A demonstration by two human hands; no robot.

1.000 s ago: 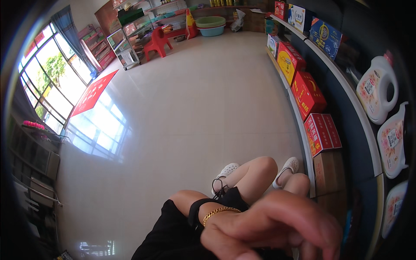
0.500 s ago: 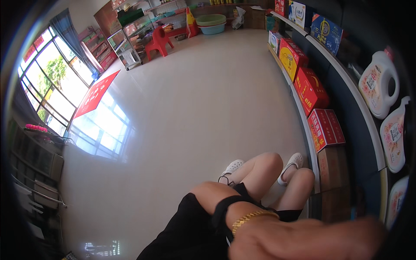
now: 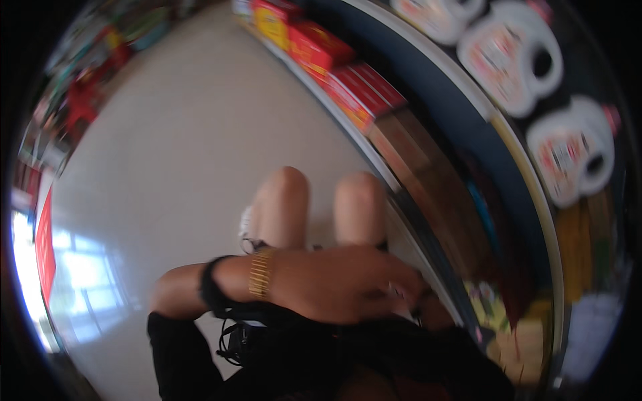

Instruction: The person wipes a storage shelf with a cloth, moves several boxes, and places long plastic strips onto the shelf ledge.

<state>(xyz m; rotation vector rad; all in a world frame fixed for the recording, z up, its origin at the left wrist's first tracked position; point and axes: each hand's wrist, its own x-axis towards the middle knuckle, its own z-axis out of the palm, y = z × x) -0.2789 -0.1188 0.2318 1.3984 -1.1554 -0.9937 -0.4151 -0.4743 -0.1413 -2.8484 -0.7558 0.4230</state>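
Note:
My left hand (image 3: 334,284) reaches across in front of my body, its back up, with a gold bracelet and a black band at the wrist. Its fingers are smeared by motion. A small pale patch (image 3: 399,302) shows beside its fingertips; what that is I cannot make out. Just past them is a bit of brown skin, probably my right hand (image 3: 435,311), mostly hidden behind the left. My bent knees lie just ahead of the hands. A black cord (image 3: 231,344) hangs below the left wrist.
Along the right runs a shelf with white handled jugs (image 3: 511,57) above and red boxes (image 3: 364,93) and brown cartons (image 3: 428,180) below. Yellowish packages (image 3: 521,341) stand near my right side. A red chair (image 3: 81,103) is blurred at the far left, beyond the pale tiled floor (image 3: 180,134).
The view has swung toward the right-hand shelf, nearer the cartons. My left arm, earlier stretched out to the lower right, is now drawn in across my body.

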